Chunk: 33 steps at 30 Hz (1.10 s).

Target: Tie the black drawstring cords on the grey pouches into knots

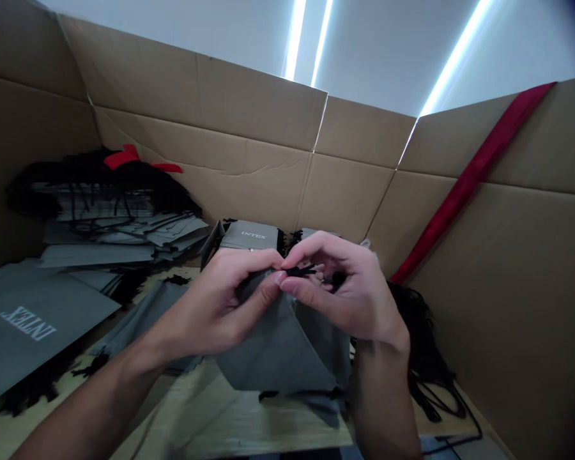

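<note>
In the head view, a grey bag (273, 351) hangs below my two hands, above the wooden table. My left hand (232, 291) is closed in a pinch at the bag's upper corner. Thumb and forefinger of my right hand (347, 281) meet the left fingertips there, pinching a short black cord (301, 271) that comes out of the corner. Both sets of fingertips touch. Part of the bag's upper edge is hidden behind my hands.
Grey bags lettered INTEX (52, 313) lie stacked on the left. An open box of grey bags (252, 235) stands behind my hands. Black cords (424, 351) lie at right. Cardboard walls (249, 128) enclose the wooden table (211, 415); a red strip (479, 172) crosses the right one.
</note>
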Tool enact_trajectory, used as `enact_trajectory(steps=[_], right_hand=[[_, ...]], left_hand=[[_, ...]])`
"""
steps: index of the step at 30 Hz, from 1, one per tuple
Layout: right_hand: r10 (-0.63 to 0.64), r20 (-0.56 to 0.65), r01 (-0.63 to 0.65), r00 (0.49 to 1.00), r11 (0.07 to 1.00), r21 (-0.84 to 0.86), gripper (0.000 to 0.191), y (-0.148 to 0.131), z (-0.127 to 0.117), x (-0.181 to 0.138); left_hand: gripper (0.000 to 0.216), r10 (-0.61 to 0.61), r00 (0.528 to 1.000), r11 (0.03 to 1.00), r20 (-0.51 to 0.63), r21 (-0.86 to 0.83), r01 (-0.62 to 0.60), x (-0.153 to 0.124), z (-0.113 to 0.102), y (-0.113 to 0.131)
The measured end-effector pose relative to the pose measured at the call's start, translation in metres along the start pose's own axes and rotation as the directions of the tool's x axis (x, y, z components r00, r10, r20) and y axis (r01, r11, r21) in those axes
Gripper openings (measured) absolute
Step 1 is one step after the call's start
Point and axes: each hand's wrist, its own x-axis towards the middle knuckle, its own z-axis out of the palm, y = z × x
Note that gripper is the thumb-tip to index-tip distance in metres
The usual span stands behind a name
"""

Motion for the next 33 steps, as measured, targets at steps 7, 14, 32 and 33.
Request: enact_trajectory(steps=[7,14,32,33], right_hand=[[0.129,0.013,-0.129,0.992,0.989,0.067,0.027,-0.004,0.001,0.002],[0.2,0.055,-0.206,0.978,0.966,0.155,0.026,-0.007,-0.003,0.008],[0.147,0.063,-0.156,0.987,0.971,0.179,0.03,0.0,0.001,0.009],[0.147,0.071,-0.157,0.987,0.972,0.174,0.029,0.0,0.001,0.009]], left_hand=[[0.022,0.029,0.999,0.998,0.041,0.061,-0.031,0.001,0.0,0.0],[0.029,0.085,0.989,0.996,0.118,0.02,-0.088,0.002,-0.009,0.004],[0.024,0.036,0.993,0.994,0.114,0.094,-0.047,0.003,-0.004,0.003],[0.025,0.047,0.991,0.995,0.127,0.078,-0.057,0.003,-0.004,0.003]])
